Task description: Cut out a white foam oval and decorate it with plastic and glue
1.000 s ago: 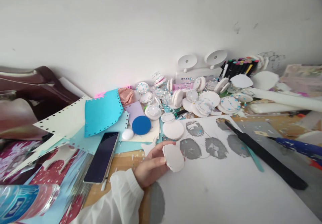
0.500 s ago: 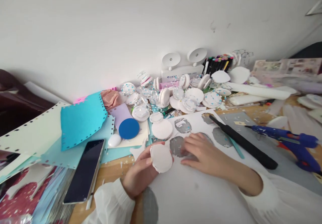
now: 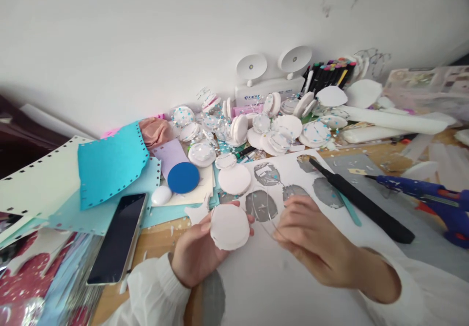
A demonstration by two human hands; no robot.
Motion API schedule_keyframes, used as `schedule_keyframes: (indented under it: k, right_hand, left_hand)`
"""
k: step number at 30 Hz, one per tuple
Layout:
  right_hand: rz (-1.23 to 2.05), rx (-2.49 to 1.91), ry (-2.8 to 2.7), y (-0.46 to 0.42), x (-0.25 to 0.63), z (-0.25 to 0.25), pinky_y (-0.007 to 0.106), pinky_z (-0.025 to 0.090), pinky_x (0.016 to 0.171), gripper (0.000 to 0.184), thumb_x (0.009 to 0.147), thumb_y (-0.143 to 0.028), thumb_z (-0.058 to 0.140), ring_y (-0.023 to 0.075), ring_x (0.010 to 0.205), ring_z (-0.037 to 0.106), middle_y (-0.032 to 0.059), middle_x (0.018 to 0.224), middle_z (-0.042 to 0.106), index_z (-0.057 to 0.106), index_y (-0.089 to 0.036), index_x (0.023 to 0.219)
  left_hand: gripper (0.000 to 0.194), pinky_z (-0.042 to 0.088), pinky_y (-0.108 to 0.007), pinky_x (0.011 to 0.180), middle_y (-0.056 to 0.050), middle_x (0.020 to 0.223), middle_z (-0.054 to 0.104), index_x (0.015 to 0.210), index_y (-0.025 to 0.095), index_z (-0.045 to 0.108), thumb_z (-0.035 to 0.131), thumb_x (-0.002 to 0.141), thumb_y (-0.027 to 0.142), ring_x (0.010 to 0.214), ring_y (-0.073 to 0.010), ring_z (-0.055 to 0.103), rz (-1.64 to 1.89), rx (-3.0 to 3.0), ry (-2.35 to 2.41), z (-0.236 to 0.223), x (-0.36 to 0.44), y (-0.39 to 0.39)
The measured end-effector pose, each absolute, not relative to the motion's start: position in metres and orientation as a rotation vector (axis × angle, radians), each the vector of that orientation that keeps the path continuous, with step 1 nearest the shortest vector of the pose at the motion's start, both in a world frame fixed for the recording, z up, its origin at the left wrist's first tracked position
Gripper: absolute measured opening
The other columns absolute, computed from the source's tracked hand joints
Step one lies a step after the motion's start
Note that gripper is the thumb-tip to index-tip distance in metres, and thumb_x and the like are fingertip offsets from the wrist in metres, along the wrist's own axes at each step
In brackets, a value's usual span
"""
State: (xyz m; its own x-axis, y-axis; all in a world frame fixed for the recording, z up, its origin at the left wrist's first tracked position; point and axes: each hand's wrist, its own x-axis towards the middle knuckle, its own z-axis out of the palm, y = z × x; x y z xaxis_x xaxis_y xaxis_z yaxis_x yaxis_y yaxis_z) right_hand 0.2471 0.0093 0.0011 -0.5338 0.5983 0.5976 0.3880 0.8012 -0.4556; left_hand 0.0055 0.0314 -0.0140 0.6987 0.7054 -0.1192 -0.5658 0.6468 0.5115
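My left hand [image 3: 188, 257] is closed around a white foam disc [image 3: 229, 227] with a rough edge, its flat face turned up. To the right, my right hand [image 3: 318, 243] pinches a thin, shiny looped strand [image 3: 269, 201]; whether it is thread or wire I cannot tell. The strand hangs over a white sheet [image 3: 286, 272] with round holes cut through it, grey showing beneath. Just beyond the held disc lies another white disc [image 3: 235, 179]. A white scrap [image 3: 198, 212] sits behind my left fingers.
Discs with blue-beaded strands [image 3: 274, 140] are heaped along the wall. On the right lie a black-handled tool [image 3: 370, 201] and a blue glue gun [image 3: 414, 186]. A phone [image 3: 117, 240], a blue disc [image 3: 183, 178] and turquoise sheets [image 3: 112, 164] are on the left.
My right hand has lifted from the sheet's holes and moved right and closer to me, now with a thin strand in its fingers. My left hand keeps its disc. The view has shifted slightly.
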Motion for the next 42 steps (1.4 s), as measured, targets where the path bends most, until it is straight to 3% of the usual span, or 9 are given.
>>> schedule_keyframes:
  k: [6,10,16,22,29,42]
  right_hand:
    - [0.178,-0.641,-2.256,-0.017,0.234,0.005,0.036,0.031,0.094,0.026,0.087,-0.007,0.042,0.0128,0.067,0.049,-0.0027,0.067,0.059,0.062,-0.020,0.096]
    - [0.167,-0.633,-2.260,-0.025,0.227,0.001,0.033,0.032,0.097,0.024,0.085,-0.008,0.048,0.0117,0.066,0.049,-0.0049,0.062,0.058,0.065,-0.022,0.092]
    - [0.150,-0.592,-2.320,-0.032,0.223,-0.002,0.031,0.031,0.102,0.022,0.082,-0.010,0.057,0.0109,0.069,0.049,-0.0071,0.062,0.057,0.067,-0.024,0.095]
    - [0.142,-0.577,-2.340,-0.033,0.220,0.005,0.028,0.036,0.098,0.021,0.087,-0.012,0.053,0.0102,0.070,0.052,-0.0074,0.064,0.059,0.067,-0.025,0.096]
    - [0.170,-0.562,-2.391,-0.036,0.221,0.005,0.028,0.040,0.093,0.023,0.089,-0.012,0.050,0.0098,0.072,0.055,-0.0067,0.068,0.059,0.066,-0.025,0.099]
    - [0.195,-0.467,-2.379,-0.031,0.223,-0.001,0.030,0.039,0.094,0.027,0.089,-0.010,0.045,0.0115,0.069,0.053,-0.0037,0.066,0.060,0.068,-0.021,0.097]
  left_hand:
    - [0.053,0.043,-0.034,0.090,-0.020,0.114,0.066,0.125,0.009,0.056,0.058,0.081,0.039,0.099,-0.0252,0.064,0.656,0.485,0.311,-0.015,0.009,0.030]
    - [0.057,0.047,-0.032,0.077,-0.019,0.099,0.070,0.122,0.008,0.058,0.055,0.082,0.048,0.083,-0.0234,0.066,0.554,0.517,0.285,-0.014,0.011,0.029]
    - [0.063,0.047,-0.031,0.069,-0.017,0.095,0.070,0.123,0.009,0.058,0.060,0.078,0.054,0.075,-0.0230,0.066,0.458,0.617,0.341,-0.018,0.007,0.027]
    - [0.069,0.047,-0.031,0.062,-0.016,0.090,0.072,0.122,0.010,0.059,0.060,0.075,0.059,0.067,-0.0232,0.066,0.302,0.661,0.344,-0.014,0.005,0.028]
    - [0.070,0.050,-0.041,0.071,-0.017,0.091,0.072,0.121,0.010,0.062,0.060,0.073,0.062,0.084,-0.0331,0.068,0.230,0.670,0.369,-0.007,0.005,0.027]
    - [0.070,0.051,-0.042,0.074,-0.017,0.089,0.072,0.119,0.009,0.063,0.063,0.071,0.060,0.089,-0.0347,0.068,0.218,0.638,0.373,-0.011,0.004,0.027]
